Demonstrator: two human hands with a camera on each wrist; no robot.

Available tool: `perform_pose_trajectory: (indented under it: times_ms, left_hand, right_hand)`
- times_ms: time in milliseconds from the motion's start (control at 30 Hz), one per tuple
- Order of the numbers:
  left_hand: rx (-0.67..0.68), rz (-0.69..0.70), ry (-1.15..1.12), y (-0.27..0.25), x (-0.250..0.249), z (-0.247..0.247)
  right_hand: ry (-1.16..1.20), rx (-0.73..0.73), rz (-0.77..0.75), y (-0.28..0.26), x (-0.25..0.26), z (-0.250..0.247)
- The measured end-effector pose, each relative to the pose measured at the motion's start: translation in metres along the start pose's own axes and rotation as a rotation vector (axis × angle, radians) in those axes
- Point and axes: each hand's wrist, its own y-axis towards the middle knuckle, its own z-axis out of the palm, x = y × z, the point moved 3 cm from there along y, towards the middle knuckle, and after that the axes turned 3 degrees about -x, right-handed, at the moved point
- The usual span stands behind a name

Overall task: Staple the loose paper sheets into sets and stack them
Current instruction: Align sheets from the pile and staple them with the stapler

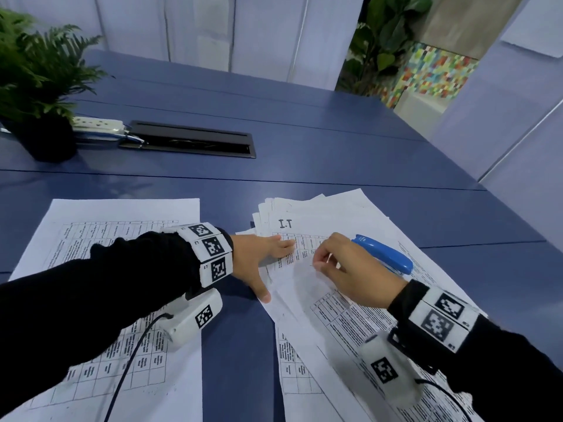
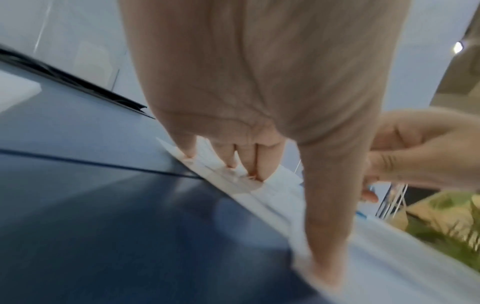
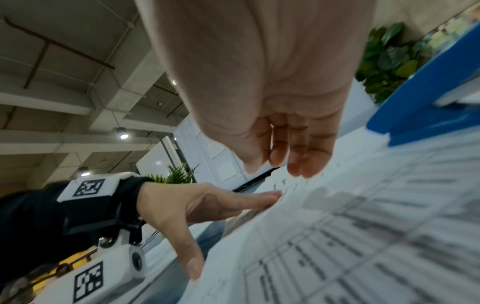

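A fanned pile of loose printed sheets lies on the blue table, right of centre. My left hand lies on the pile's left edge, fingers straight on the paper and thumb spread near the edge. The left wrist view shows those fingertips pressing the sheets. My right hand hovers over the top sheet with loosely curled fingers that hold nothing; its fingertips hang just above the paper. A blue stapler rests on the pile right behind that hand. A second, neat stack lies to the left, under my left forearm.
A potted fern in a black pot stands at the far left, beside a white power strip and a black cable slot set in the table. White partitions and another plant stand behind the table's far edge.
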Motion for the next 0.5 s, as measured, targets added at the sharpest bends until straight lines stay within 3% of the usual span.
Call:
perform_pose_trajectory:
  times_ms: [100,300,500]
  left_hand:
    - [-0.046,-0.057,-0.03,0.005,-0.008,-0.006]
    - [-0.308,-0.249,-0.098,0.009,-0.029,-0.016]
    - [-0.243,-0.387,-0.017,0.015,-0.04,0.001]
  right_hand:
    - [0.035,-0.073,0.034,-0.024,-0.017,-0.015]
    - [0.028,-0.262,0.082,-0.076,-0.053,-0.042]
    - [0.021,-0.418,0.265,-0.137,-0.103,-0.061]
